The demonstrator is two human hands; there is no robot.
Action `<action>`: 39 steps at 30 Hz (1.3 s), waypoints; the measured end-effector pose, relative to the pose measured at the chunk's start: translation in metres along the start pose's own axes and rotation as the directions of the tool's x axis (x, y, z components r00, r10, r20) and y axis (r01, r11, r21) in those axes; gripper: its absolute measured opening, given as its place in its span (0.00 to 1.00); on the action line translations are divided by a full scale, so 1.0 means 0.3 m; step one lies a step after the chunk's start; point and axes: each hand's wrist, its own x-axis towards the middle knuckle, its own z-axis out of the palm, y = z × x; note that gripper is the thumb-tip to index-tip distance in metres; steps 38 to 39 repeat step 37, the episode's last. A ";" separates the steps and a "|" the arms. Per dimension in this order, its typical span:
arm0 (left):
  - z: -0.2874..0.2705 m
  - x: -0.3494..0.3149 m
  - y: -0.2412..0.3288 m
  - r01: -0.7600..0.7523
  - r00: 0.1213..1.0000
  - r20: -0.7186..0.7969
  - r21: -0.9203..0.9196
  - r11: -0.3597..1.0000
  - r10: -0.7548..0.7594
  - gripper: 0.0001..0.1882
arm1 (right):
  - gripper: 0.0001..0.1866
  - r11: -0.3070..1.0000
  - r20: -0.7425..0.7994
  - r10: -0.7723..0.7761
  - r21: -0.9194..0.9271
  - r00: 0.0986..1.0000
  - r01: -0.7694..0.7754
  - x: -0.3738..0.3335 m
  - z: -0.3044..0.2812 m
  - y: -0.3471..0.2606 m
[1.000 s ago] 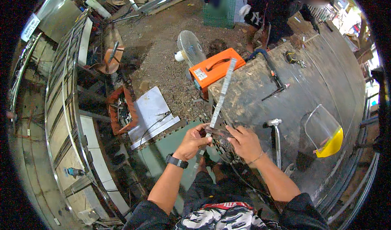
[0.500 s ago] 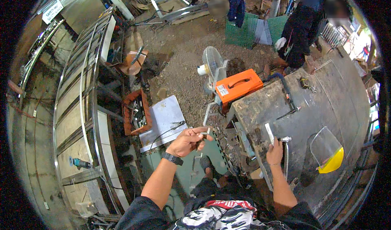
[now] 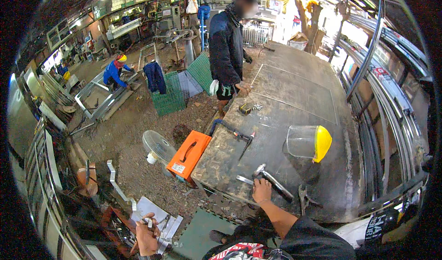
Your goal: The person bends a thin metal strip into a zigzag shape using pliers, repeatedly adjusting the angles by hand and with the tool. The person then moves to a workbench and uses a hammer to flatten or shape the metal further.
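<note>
My left hand, low on the left, is closed around one end of a zigzag-bent metal strip, which reaches up and away over the ground. Over the near edge of the worktable, my right hand has its fingers bent down on the end of a short flat metal strip. Right beside these fingers lies a hammer with a shiny head and dark grip. Locking pliers rest farther right. A face shield with a yellow brow sits beyond the hammer.
An orange machine and a white fan stand left of the table. A torch-like tool and tape measure lie on it. One person stands at its far side; another crouches by metal frames. Metal bars line the right.
The view has swung up and to the right, bringing in more of the table and the person beside it. My left hand, still gripping the zigzag strip, now appears lower and farther left.
</note>
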 end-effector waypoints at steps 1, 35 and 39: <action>-0.010 0.011 -0.003 -0.032 0.998 -0.046 0.045 0.998 0.034 0.39 | 0.28 1.000 -0.061 0.008 0.023 0.998 -0.007 -0.011 0.006 0.002; 0.365 0.213 0.344 -0.144 0.989 -0.010 -0.338 0.930 0.150 0.31 | 0.19 0.226 0.016 -0.713 0.951 0.701 0.209 0.156 -0.671 -0.890; 0.378 0.205 0.343 -0.154 0.987 -0.095 -0.359 0.921 0.128 0.31 | 0.18 0.262 0.076 -0.736 0.948 0.673 0.179 0.171 -0.695 -0.889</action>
